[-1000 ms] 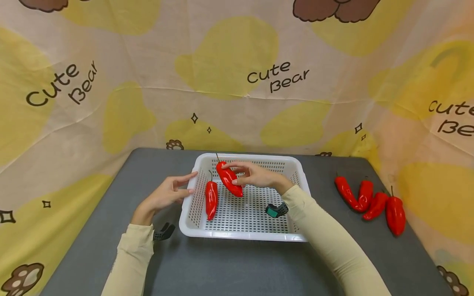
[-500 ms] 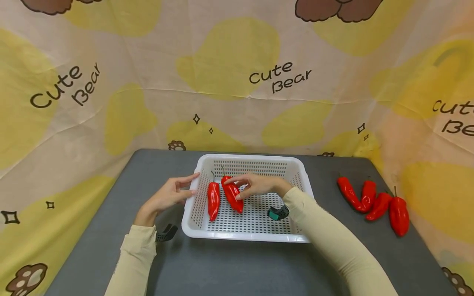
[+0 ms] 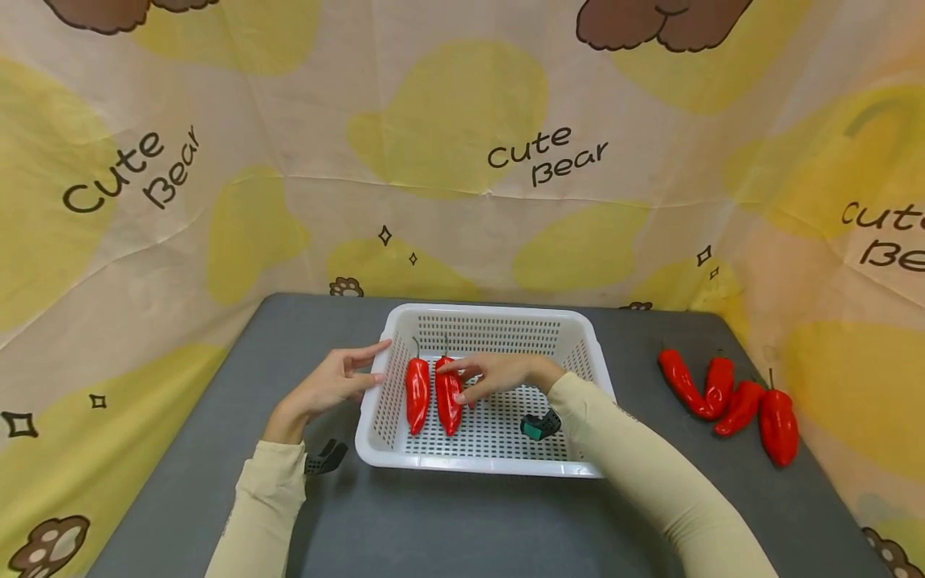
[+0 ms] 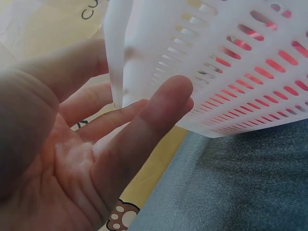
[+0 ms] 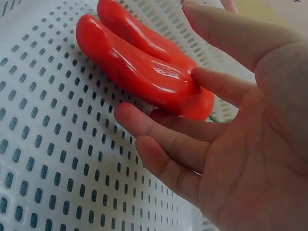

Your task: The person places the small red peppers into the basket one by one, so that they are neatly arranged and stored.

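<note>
Two glossy red peppers lie side by side in a white perforated plastic basket (image 3: 470, 463), near its left wall, stems toward the back. My right hand (image 3: 495, 375) is over the right-hand pepper (image 3: 448, 413). In the right wrist view its fingers are spread, an index fingertip touches that pepper (image 5: 144, 74) near the stem end, and the thumb stands apart. The left-hand pepper (image 3: 417, 393) lies just beyond. My left hand (image 3: 325, 389) is at the basket's left rim with fingers extended; in the left wrist view the rim hides some fingertips, and the thumb (image 4: 168, 103) overlaps the outer wall.
Several more red peppers (image 3: 739, 405) lie in a loose group on the grey table (image 3: 477, 530) to the right. A printed cloth (image 3: 448, 160) hangs behind the table and along both sides. Each wrist carries a dark strap-on device (image 3: 540, 425).
The right hand has lowered its pepper to the basket floor, where it now lies straighter and parallel to the other one. Its fingers have loosened. The left hand stays at the rim.
</note>
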`<state>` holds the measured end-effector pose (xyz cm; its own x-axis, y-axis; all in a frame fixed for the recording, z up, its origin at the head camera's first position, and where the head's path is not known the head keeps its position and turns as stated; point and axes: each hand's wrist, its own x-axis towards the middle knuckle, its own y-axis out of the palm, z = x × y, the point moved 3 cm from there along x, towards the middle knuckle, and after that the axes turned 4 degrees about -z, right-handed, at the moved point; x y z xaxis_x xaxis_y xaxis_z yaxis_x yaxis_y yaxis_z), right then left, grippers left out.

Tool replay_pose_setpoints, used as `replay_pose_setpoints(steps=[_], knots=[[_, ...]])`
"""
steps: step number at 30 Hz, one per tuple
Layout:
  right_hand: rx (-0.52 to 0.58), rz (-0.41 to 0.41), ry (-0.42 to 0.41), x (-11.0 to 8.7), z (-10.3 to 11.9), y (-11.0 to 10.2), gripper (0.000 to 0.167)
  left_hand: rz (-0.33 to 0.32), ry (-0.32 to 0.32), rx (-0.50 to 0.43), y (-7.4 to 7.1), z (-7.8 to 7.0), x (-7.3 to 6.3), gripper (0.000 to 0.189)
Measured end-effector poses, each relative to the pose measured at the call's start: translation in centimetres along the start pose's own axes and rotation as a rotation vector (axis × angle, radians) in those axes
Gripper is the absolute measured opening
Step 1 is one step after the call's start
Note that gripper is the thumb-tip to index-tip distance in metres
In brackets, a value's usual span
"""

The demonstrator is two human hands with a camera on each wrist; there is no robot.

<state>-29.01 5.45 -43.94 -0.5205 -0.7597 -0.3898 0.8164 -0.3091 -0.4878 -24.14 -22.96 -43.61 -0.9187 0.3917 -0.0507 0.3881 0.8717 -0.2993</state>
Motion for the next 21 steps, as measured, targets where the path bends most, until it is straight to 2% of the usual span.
replay_pose_setpoints(steps=[9,21], knots=[[0.018,0.028,0.03,0.5,-0.17,0.29,0.071,-0.012,-0.003,0.011,-0.02,0.13,0.08,0.067],[0.061,0.056,0.011,0.76,-0.3,0.55,0.073,-0.019,-0.004,0.022,-0.05,0.36,0.24,0.067]])
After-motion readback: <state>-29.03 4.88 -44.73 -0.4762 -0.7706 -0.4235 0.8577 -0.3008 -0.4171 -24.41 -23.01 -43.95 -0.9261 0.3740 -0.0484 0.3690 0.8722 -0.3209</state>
